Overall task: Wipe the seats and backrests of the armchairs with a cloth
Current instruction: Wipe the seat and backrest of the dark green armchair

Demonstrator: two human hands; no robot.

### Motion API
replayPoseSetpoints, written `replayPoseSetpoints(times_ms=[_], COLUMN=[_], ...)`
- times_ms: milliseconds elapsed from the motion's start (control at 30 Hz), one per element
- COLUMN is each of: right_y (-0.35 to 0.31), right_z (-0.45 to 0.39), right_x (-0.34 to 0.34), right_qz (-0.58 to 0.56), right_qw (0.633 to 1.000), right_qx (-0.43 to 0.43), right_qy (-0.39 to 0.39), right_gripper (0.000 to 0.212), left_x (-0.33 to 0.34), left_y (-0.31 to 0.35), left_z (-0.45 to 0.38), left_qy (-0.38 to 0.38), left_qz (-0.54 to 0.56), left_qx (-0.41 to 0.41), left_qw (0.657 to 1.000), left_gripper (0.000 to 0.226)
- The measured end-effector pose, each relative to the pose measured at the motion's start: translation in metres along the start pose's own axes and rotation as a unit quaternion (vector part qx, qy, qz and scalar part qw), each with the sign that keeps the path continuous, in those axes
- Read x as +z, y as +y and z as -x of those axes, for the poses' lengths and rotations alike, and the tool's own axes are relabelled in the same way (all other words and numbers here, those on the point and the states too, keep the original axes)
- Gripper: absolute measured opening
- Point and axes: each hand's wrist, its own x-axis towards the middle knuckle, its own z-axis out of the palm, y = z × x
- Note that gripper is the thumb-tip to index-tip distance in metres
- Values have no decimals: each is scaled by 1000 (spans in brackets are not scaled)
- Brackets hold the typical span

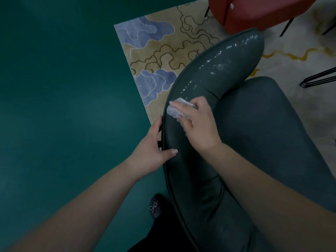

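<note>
A dark green armchair fills the right half of the view, seen from behind and above. Its curved backrest glistens with wet streaks along the far part. My right hand presses a crumpled white cloth flat against the backrest's top near its outer edge. My left hand grips the backrest's outer rim just below, thumb on the inner face and fingers wrapped behind. The seat lies to the right of my right forearm.
A red armchair with thin black legs stands at the top right. A patterned rug lies under both chairs on a teal floor. Black wire legs show at the right edge. My dark shoe is beside the chair.
</note>
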Motion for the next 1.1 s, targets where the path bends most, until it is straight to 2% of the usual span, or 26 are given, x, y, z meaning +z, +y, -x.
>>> replayPoseSetpoints(times_ms=[67, 133, 233, 400, 467, 533, 567, 600, 667, 700, 767, 800, 967, 1033, 1100], right_y=[1, 2, 2, -6, -2, -4, -6, -7, -5, -3, -7, -11, -25, -22, -16], right_z=[25, 55, 43, -20, -4, 22, 29, 31, 12, -2, -19, -17, 33, 19, -13], right_x=[-1, -4, -10, -4, -1, -3, -5, -7, -8, -6, -3, 0, 9, 9, 9], right_qz=[-23, -24, 25, 26, 44, 50, 69, 64, 85, 71, 53, 48, 30, 43, 53], right_qw=[999, 995, 985, 993, 987, 981, 974, 971, 981, 991, 998, 998, 996, 994, 991], right_qx=[-20, -62, -95, -59, -102, -137, -168, -179, -141, -87, 6, 33, 63, 71, 90], right_qy=[-19, -73, -143, -102, -114, -124, -135, -145, -103, -71, -12, 12, 56, 64, 85], right_gripper=[32, 30, 28, 29, 25, 8, 9, 18, 41, 40, 24, 31, 45, 50, 45], left_x=[-1, -2, 0, -3, -6, -8, -9, -10, -11, -12, -17, -20, -36, -40, -43], left_y=[0, -3, -8, -9, -12, -16, -16, -16, -13, -12, -9, -7, 12, 15, 15], left_z=[1, 4, 10, 8, 6, 5, 4, 3, -3, -7, -17, -23, -57, -69, -76], left_qy=[3, 7, 8, -14, -26, -33, -38, -42, -48, -56, -74, -79, -104, -123, -141], left_qz=[-7, -4, 2, 3, -12, -15, -13, -14, -15, -10, -5, -6, -18, -29, -31], left_qx=[1, -1, -11, -22, -20, -23, -19, -15, -1, 7, 24, 32, 57, 59, 63], left_qw=[1000, 1000, 1000, 1000, 999, 999, 999, 999, 999, 998, 997, 996, 993, 990, 988], left_gripper=[94, 89, 89, 99, 105, 101, 98, 97, 102, 104, 106, 106, 93, 91, 92])
